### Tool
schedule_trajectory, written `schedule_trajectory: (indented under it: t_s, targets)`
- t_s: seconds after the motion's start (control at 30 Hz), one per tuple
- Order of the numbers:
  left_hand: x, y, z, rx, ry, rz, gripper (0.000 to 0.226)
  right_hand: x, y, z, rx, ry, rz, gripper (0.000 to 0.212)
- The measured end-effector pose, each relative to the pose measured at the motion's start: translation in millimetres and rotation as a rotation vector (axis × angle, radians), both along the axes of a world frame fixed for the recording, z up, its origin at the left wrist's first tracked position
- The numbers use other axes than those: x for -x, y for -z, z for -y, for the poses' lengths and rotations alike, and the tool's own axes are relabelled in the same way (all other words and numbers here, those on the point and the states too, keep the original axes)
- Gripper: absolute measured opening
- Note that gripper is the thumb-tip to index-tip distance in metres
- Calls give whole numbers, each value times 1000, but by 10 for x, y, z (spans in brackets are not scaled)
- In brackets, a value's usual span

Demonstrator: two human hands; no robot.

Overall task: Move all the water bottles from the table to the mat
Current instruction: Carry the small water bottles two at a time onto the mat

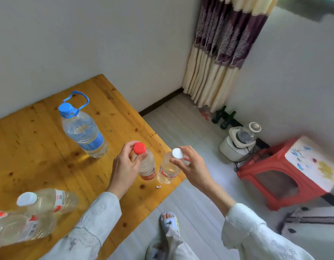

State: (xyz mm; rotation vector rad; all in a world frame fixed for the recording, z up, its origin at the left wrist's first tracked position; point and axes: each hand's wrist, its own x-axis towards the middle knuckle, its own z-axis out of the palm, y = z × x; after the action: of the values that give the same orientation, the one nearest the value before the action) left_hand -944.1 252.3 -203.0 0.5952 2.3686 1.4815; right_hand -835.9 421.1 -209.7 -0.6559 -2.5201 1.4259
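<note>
The left hand (125,166) pinches the red-capped bottle (146,166) at its neck; the right hand (188,164) pinches the white-capped bottle (169,169) likewise; both stand near the table (31,147) edge, look full, probably heavy and smooth-walled, so the ridged necks suit.

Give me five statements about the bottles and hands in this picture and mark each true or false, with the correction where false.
1. The left hand pinches the neck of the red-capped bottle. True.
2. The right hand rests flat on the table. False: it grips the white-capped bottle near its cap.
3. The big bottle with the blue cap and handle stands upright on the table, untouched. True.
4. The big blue-capped bottle lies on its side. False: it stands upright.
5. A red plastic stool stands on the floor to the right of the table. True.
</note>
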Motion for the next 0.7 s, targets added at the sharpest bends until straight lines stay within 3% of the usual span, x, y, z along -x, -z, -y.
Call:
schedule_trajectory:
  t_s: [0.37, 0.7]
  targets:
    - [-1233, -557, -842, -154, 565, 16, 30, -1931, -624, -104, 69, 594, -164, 19]
    - [-3421, -831, -1408, -198, 1078, 16, 29, -4433, -923, 238, 38, 1074, -277, 17]
